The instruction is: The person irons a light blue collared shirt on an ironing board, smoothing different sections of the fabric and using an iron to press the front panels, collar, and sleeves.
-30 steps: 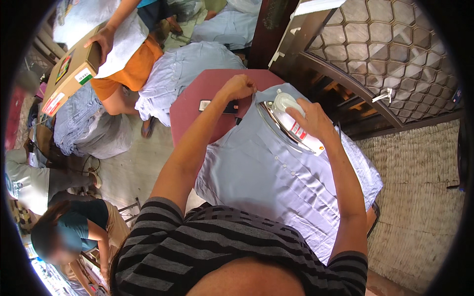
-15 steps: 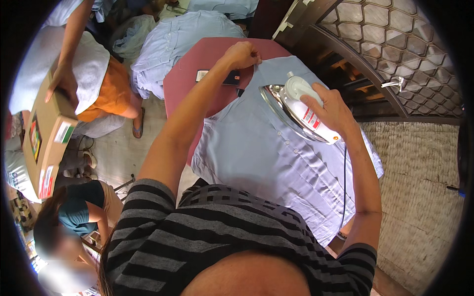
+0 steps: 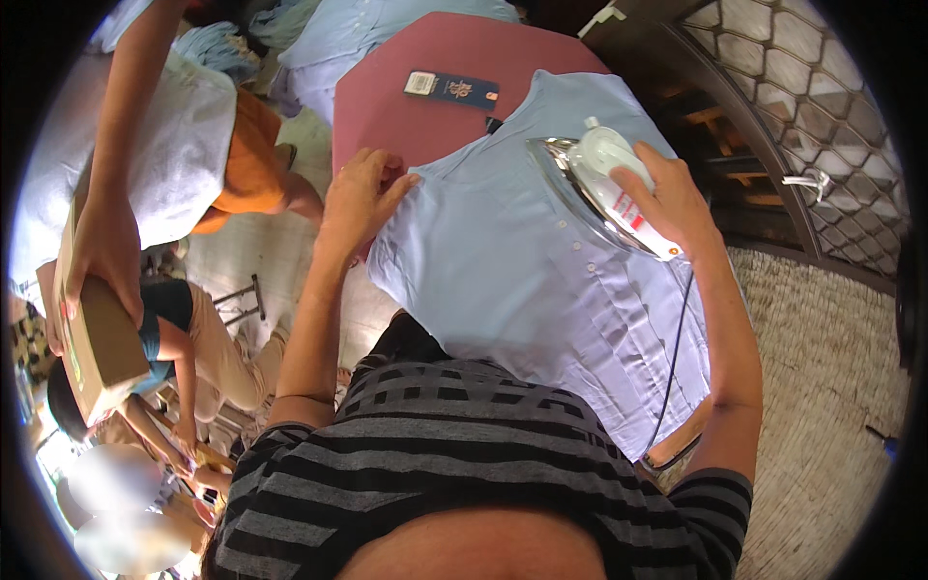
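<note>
A light blue button-up shirt [image 3: 493, 242] lies spread over a dark red ironing board [image 3: 551, 43]. My right hand [image 3: 667, 198] is closed around the handle of a white steam iron [image 3: 604, 155], whose metal soleplate rests on the shirt near the button line. The iron's dark cord [image 3: 672, 377] runs down along the shirt toward me. At the shirt's left corner is my left hand [image 3: 358, 198], thumb stretched to the fabric edge and fingers curled but apart from the thumb. A dark blue tag [image 3: 452, 88] with a white label lies on the board beyond the shirt.
More light blue shirts [image 3: 338, 43] are piled past the board. On the left a person's hand [image 3: 106, 246] holds a cardboard box [image 3: 101, 358], with other people behind. A metal lattice gate [image 3: 802, 106] stands at the right, above a textured floor [image 3: 812, 387].
My left hand has left the shirt's far corner and come back to its left corner. The tag is uncovered. The iron remains in my right hand on the shirt. The box has tilted.
</note>
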### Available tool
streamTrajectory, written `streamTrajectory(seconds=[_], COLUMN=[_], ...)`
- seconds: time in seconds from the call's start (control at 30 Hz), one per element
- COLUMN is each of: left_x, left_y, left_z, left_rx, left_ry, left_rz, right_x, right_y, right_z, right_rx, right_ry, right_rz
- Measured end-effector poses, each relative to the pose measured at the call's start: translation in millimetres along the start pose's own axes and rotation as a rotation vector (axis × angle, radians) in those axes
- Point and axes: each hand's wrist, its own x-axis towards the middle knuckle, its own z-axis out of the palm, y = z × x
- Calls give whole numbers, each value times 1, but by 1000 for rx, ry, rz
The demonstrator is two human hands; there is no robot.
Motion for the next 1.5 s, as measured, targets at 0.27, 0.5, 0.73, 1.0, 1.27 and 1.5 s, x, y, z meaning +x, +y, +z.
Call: streamTrajectory(seconds=[0.27,0.5,0.73,1.0,1.27,1.5], left_x=[-15,-15,-26,-14,3,4], left_y=[-2,0,38,62,53,45], left_z=[34,38,64,96,104,94], left_rx=[-46,-15,275,111,-174,-322], left_ry=[243,325,411,240,278,244], left_rz=[11,-14,208,178,240,243], right_x=[22,31,36,25,15,39], right_y=[8,25,25,34,33,6], right_z=[1,1,2,-12,-32,-34], right_rx=[42,-5,67,61,108,56], right_ry=[-58,-61,-87,-104,-144,-301], right_rz=[-122,-227,-214,-167,-308,-447])
